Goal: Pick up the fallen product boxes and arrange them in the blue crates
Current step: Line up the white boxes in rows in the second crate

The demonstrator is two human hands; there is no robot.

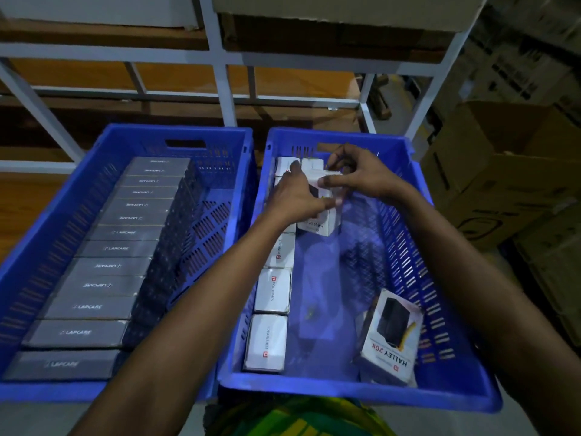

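Right blue crate [345, 394], near right corner: one loose box [390, 335] leans against the side wall, face up, printed "HALLEY 20K" under a dark product picture. It is not yet filed and is probably parked there within reach.

Along the left wall of the same crate, a row of white boxes [270, 341] stands on edge, each touching the next. This packs the row tightly and leaves floor for a second row. Each carries a small red logo; the lettering is too blurred to read with certainty.

Toward the far end, the left hand [295, 196] and right hand [358, 174] both grip the held box [320, 225], marked "HALLEY", with fingers curled round its top and sides, apparently steadying it upright beside the row.

Left blue crate [47, 391]: one row of grey boxes [94, 306] labelled "LAPCARE".

Beyond: a white rack [226, 89] and cardboard cartons [503, 171].
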